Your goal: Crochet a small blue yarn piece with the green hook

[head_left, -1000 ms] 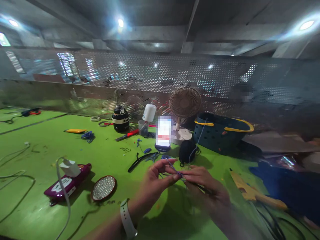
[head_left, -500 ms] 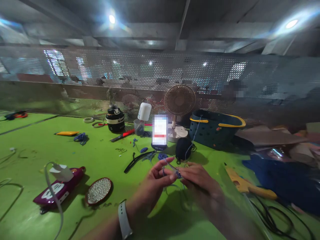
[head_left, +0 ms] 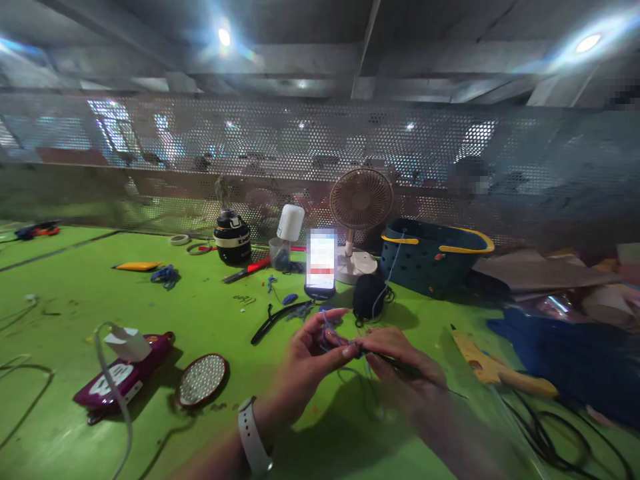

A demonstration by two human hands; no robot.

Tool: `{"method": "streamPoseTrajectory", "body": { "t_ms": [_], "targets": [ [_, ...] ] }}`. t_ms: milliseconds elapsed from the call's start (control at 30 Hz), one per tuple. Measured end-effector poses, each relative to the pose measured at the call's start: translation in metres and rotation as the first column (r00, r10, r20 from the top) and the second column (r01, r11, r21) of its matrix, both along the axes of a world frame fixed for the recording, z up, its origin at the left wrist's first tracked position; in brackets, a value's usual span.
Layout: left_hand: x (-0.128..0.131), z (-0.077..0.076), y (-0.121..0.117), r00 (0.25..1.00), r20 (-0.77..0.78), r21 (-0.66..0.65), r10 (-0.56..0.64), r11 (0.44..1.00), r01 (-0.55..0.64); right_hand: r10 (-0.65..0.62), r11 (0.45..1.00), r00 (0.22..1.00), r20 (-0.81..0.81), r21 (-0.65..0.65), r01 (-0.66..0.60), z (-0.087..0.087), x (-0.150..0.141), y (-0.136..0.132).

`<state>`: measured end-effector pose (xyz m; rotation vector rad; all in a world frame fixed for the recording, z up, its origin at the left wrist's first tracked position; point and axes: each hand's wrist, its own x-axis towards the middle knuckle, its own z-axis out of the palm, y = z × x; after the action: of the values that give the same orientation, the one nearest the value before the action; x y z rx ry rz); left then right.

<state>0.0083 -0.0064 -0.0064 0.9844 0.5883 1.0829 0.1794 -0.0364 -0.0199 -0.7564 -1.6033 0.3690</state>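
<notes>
Left hand [head_left: 310, 360]: thumb and fingers are pinching a small piece of blue-purple yarn work [head_left: 357, 349], with yarn looping around the raised index finger
Right hand [head_left: 413, 363]: fingers are gripping a slender dark tool [head_left: 400, 365], its working tip hiding among the fingertips
Yarn work: is hanging between both sets of fingertips, above the near half of the green-topped bench [head_left: 190, 313]
Stitch: the hands seem to be working a loop with the tool
Next pull: would likely be calling for a firm left pinch, even tension at the index finger and a small right-hand turn
Change: compared with half a second ago, the tool's thin rear end is showing beyond the right hand
Yarn ball: a round dark ball of yarn [head_left: 369, 297] is sitting just beyond the hands
Basket: a dark teal plastic basket [head_left: 420, 270] with yellow handles is standing toward the bench's far edge
</notes>
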Motion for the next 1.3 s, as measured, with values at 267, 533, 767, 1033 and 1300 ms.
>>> {"method": "streamPoseTrajectory", "body": {
  "t_ms": [267,533,767,1033,1300],
  "targets": [
    [0.002,-0.002,0.000,0.996,0.087,-0.099,-0.034,0.994,0.042,-0.117,0.990,0.991,0.060,0.085,0.112,0.002,-0.007,-0.003],
    [0.001,0.000,-0.003,0.995,0.091,-0.093,-0.040,0.995,0.048,-0.044,0.999,0.998,-0.040,-0.029,0.043,-0.001,-0.005,-0.005],
    [0.005,-0.001,-0.007,0.997,0.015,-0.018,0.073,0.997,-0.072,-0.331,0.923,0.896,0.296,0.300,0.242,-0.003,-0.004,-0.006],
    [0.003,0.000,-0.006,0.997,0.063,-0.020,0.035,0.999,-0.034,-0.393,0.881,0.857,0.334,0.405,0.246,-0.001,0.000,-0.004],
    [0.009,-0.003,-0.009,0.996,0.033,0.056,0.077,0.995,-0.079,-0.338,0.917,0.892,0.300,0.319,0.240,-0.008,0.000,-0.004]
  ]
}}
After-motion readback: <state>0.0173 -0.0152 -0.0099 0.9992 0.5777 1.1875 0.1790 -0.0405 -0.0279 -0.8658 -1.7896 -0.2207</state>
